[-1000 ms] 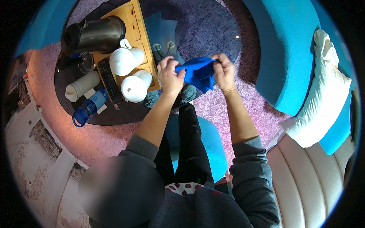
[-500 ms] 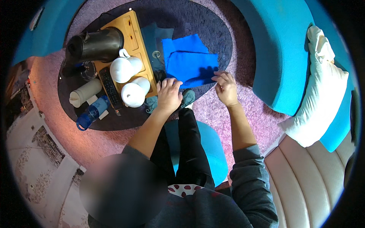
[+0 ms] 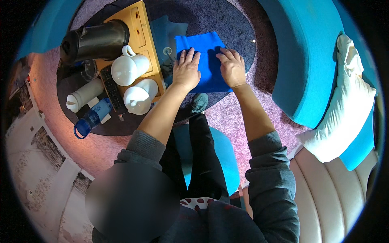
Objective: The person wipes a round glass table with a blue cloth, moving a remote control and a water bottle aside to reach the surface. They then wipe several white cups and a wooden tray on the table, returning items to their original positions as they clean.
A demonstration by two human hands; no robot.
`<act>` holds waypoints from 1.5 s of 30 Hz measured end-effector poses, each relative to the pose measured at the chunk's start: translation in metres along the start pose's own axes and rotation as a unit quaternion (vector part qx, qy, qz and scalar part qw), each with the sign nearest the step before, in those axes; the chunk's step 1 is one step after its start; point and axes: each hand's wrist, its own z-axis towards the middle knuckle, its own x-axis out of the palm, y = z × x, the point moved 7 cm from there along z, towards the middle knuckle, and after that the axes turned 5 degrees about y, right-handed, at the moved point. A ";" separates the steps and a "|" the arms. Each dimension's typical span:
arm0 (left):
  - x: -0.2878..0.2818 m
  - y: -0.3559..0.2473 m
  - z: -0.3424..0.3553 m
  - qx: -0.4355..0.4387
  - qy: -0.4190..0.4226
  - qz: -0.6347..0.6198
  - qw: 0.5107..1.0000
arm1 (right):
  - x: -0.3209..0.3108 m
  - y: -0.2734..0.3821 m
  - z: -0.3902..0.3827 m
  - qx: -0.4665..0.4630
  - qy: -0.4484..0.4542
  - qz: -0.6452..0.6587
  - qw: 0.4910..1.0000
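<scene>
- The round dark desk with a felt-like top stands on a mauve pile carpet, curved teal seating beside it.
- A long yellow wooden tray carries a black kettle and two white ceramic teapots.
- The bright blue square cloth lies spread flat on the desk, right of the tray.
- The left hand and right hand press on it, palms down, fingers spread, gripping nothing.

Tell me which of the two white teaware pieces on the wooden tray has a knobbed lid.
The white teapot at the tray's near end; the white pitcher beside the black kettle is lidless.
</scene>
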 end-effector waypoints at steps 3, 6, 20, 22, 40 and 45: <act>0.004 0.004 -0.013 -0.023 0.017 -0.042 0.999 | 0.006 -0.003 0.004 0.012 0.031 -0.056 0.998; 0.006 0.008 -0.028 -0.043 -0.021 -0.051 0.998 | 0.003 -0.017 -0.002 0.091 0.060 -0.112 0.988; -0.028 0.030 -0.022 -0.073 -0.185 -0.127 0.972 | -0.011 -0.037 -0.003 0.152 0.004 0.053 0.987; -0.041 0.033 -0.026 -0.079 -0.214 -0.145 0.963 | -0.022 -0.036 0.002 0.143 -0.034 0.103 0.984; 0.026 -0.012 -0.040 0.052 -0.082 -0.090 0.991 | 0.014 0.028 -0.034 -0.127 0.120 0.061 0.983; 0.023 -0.007 -0.023 0.045 -0.065 -0.070 0.994 | 0.016 0.027 -0.021 -0.103 0.121 0.042 0.986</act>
